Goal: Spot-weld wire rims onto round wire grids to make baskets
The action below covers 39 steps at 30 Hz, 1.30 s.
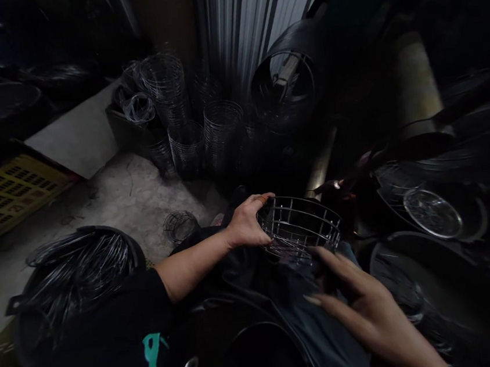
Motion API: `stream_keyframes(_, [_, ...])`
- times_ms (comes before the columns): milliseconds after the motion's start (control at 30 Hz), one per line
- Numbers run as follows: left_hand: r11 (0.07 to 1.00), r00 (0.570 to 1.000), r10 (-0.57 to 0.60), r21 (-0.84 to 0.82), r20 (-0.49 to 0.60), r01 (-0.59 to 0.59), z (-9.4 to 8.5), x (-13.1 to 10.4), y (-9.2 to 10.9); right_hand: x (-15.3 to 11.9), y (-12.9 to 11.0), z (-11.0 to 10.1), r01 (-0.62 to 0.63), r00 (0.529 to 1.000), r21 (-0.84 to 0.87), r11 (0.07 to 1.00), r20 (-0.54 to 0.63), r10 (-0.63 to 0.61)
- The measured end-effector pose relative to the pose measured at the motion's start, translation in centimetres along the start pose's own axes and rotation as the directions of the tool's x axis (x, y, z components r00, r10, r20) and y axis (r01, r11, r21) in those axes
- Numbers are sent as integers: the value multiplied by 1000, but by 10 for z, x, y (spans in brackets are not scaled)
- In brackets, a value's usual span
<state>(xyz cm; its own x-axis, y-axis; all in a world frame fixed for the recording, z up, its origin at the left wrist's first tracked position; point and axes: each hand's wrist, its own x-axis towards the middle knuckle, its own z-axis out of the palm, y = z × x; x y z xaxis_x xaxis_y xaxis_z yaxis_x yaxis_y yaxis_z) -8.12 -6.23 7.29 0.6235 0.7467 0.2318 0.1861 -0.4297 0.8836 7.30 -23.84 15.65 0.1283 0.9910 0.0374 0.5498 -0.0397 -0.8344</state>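
Note:
A round wire basket (305, 215) is held above my lap, its rim tilted toward me. My left hand (251, 222) grips its left side, thumb and fingers closed on the wires. Just below the basket's near right edge is my right hand (357, 294), thumb and fingers spread apart. Its fingertips come close to the wires, and whether they touch I cannot tell. To the right of the basket, a dark machine part (337, 188) with a bright tip sits at the end of a metal rod.
A tub of bent wires (136, 250) stands at my left, near a yellow crate (18, 190). Stacked wire baskets (223, 121) stand ahead on the floor. At right are a large dark basin (447, 279) and a wire ring piece (432, 213). A small wire cylinder (180, 226) lies beyond my left arm.

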Motion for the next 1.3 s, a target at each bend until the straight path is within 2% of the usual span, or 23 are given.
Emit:
stream_keyframes(67, [997,998,62,40,21,-62,1,-2,8,6,-4,1,46,996,-68,997,83,-40])
stream_keyframes(167, [985,986,146,81,82,-153,3,-3,16,19,0,1,-35,972,-23,999,230,39])
stream_keyframes(233, [978,980,160,114,120,-173,6,-3,18,24,8,2,-86,972,-38,996,217,92])
stream_keyframes(300, [975,980,152,144,131,-171,7,-2,20,25,16,4,-47,991,-197,979,117,71])
stream_keyframes(367, [974,983,144,162,115,-162,9,0,21,21,20,9,45,999,-488,872,24,-38])
stream_keyframes(433, [973,985,151,161,85,-163,9,3,22,17,20,14,113,990,-721,683,23,-139])
stream_keyframes(500, [975,986,155,152,60,-163,10,5,23,14,18,17,151,984,-820,552,70,-165])
stream_keyframes(567, [978,988,147,145,50,-153,11,7,24,13,19,17,169,981,-847,504,95,-170])
stream_keyframes(633, [983,991,125,133,43,-130,12,8,24,15,22,14,180,974,-840,511,79,-214])
stream_keyframes(767, [991,994,103,83,30,-105,13,14,25,20,35,6,242,935,-761,602,19,-353])
stream_keyframes(900, [993,996,88,75,11,-89,16,25,24,31,46,-3,294,914,-687,665,-2,-406])
stream_keyframes(1100, [993,994,106,57,-29,-104,21,45,16,54,51,-21,354,888,-661,661,14,-461])
stream_keyframes(1300, [998,998,63,3,-19,-63,24,63,11,71,49,-34,381,867,-661,647,11,-499])
